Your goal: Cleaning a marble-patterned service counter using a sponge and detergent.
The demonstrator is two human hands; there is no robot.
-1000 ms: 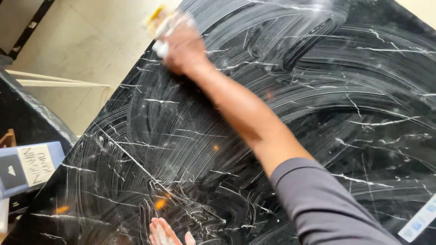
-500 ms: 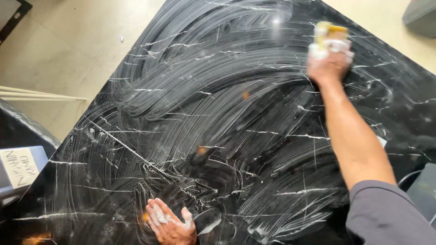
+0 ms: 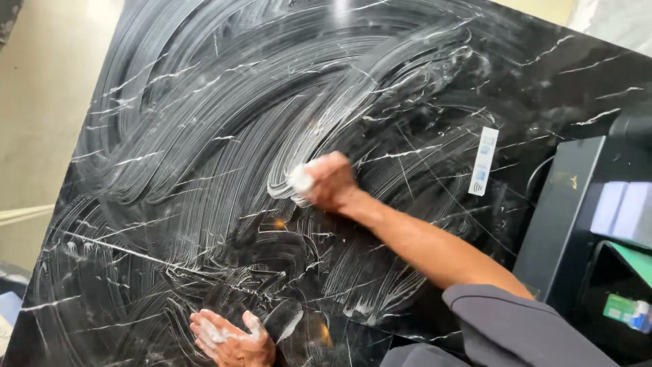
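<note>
Soapy black slab (image 3: 421, 88), sponge (image 3: 299, 179) seemingly under right hand (image 3: 331, 182) fingertips.

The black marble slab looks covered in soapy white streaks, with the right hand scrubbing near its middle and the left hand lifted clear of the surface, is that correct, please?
Not quite: the left hand is not lifted clear; it rests flat on the black marble slab at the near edge, foam on its fingers. The head view shows this. The right hand does scrub near the middle among the white streaks.
</note>
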